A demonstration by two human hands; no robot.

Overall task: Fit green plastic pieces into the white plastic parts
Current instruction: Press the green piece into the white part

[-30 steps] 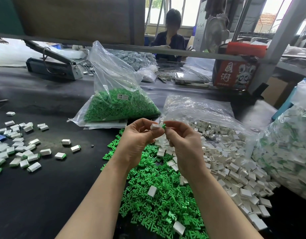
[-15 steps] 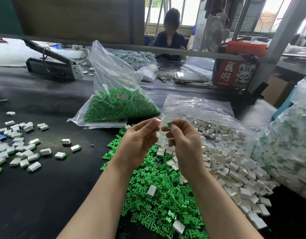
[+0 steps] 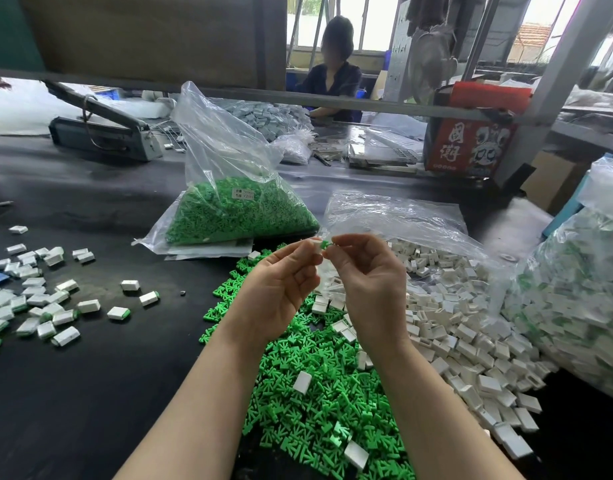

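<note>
Your left hand (image 3: 281, 289) pinches a white part (image 3: 315, 244) between thumb and fingertips, and your right hand (image 3: 371, 282) pinches a green piece (image 3: 325, 244) at that part's right end; the two touch, held up above the near heaps. Right under your wrists lies the green heap (image 3: 315, 393), its left edge running ragged onto the black table (image 3: 107, 393). Touching it on the right, the white heap (image 3: 471, 334) spills from an open clear bag (image 3: 395, 216) toward the table's right side, where a full bag of done parts (image 3: 582, 306) walls that edge. Behind your hands a bag of green pieces (image 3: 236, 209) stands tilted. The open room is on your left: bare table lies between the green heap and the scattered finished parts (image 3: 38, 299) by the left edge. At the far side sit a grey sealer (image 3: 104, 133) and a red box (image 3: 471, 143).
</note>
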